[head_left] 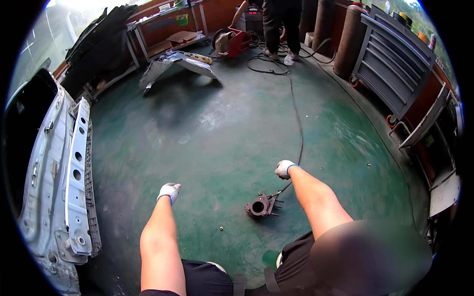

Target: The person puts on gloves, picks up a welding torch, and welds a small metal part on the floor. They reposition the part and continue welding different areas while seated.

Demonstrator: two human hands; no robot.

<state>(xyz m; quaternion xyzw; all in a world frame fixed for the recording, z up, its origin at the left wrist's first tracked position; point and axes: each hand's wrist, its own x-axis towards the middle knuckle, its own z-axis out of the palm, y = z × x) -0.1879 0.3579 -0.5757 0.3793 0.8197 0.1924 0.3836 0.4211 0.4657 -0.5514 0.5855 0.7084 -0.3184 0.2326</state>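
My left hand [169, 192], in a white knit glove, hangs over the green floor with its fingers curled in. Nothing sticks out of it. My right hand [284, 169], gloved alike with a blue cuff edge, is closed in a fist in front of the dark cable [299, 123]; no object shows in it. Below and left of that hand lies a dark, rusty metal housing [260, 205] with a round bore and several studs. The cable runs to the housing's upper right side, where how it is fastened cannot be made out. Neither hand touches the housing.
Car body panels [76, 177] stand at left. Farther off lie a bent silver panel [180, 69] and a red machine [238, 43]. A person [281, 22] stands among cables. Gas cylinders [348, 42] and a grey tool cabinet [392, 61] line the right. A blur covers the lower right.
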